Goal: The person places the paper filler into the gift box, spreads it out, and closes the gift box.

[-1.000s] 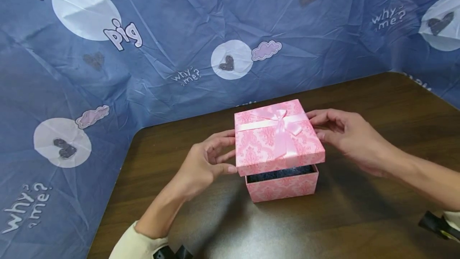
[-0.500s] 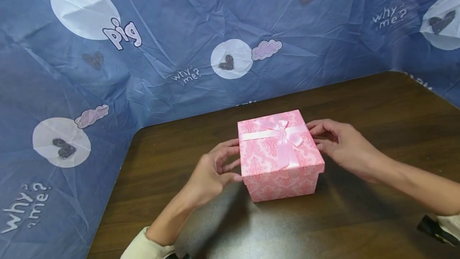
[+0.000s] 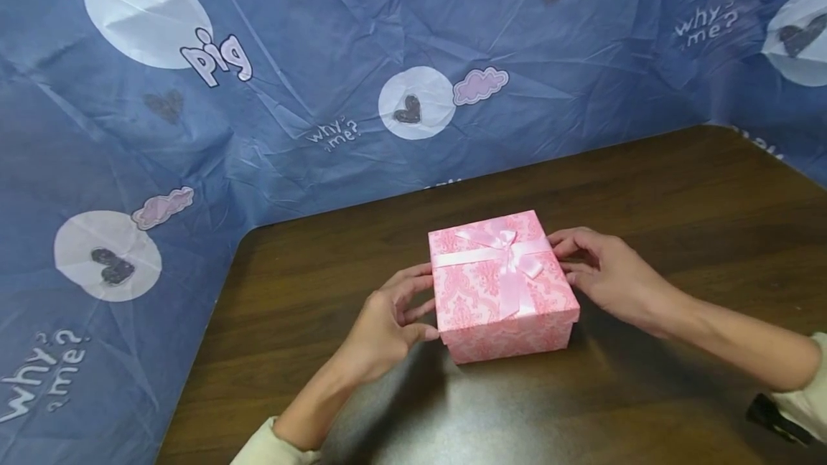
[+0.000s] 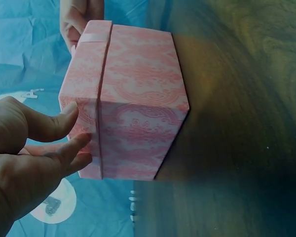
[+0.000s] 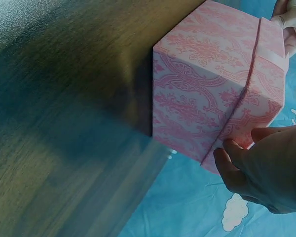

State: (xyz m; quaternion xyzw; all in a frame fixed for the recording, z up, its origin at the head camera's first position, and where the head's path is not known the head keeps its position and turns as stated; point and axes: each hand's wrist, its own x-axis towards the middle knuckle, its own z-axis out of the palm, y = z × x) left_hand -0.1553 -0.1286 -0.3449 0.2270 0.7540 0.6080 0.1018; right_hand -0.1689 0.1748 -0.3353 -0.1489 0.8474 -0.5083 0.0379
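A pink damask-patterned gift box [image 3: 513, 343] stands on the table, with its matching lid [image 3: 472, 296] on top. A pale pink ribbon bow [image 3: 510, 242] is fixed to the lid. My left hand [image 3: 381, 321] holds the lid's left side, thumb near the front corner. At the opposite side, my right hand [image 3: 614, 275] has its fingertips on the lid. In the left wrist view, the lid's rim [image 4: 99, 98] overlaps the upper box walls. The right wrist view shows fingers [image 5: 232, 153] against the lid's side. The box's inside is hidden.
The dark wood-grain table [image 3: 310, 257] extends around the box. A blue printed cloth [image 3: 310, 41] hangs behind the table's back and left edges. A black strap [image 3: 775, 418] shows by the right sleeve.
Both hands have lowered the lid onto the box. The gap that showed the dark interior at the front has closed, and the lid now sits further down over the walls.
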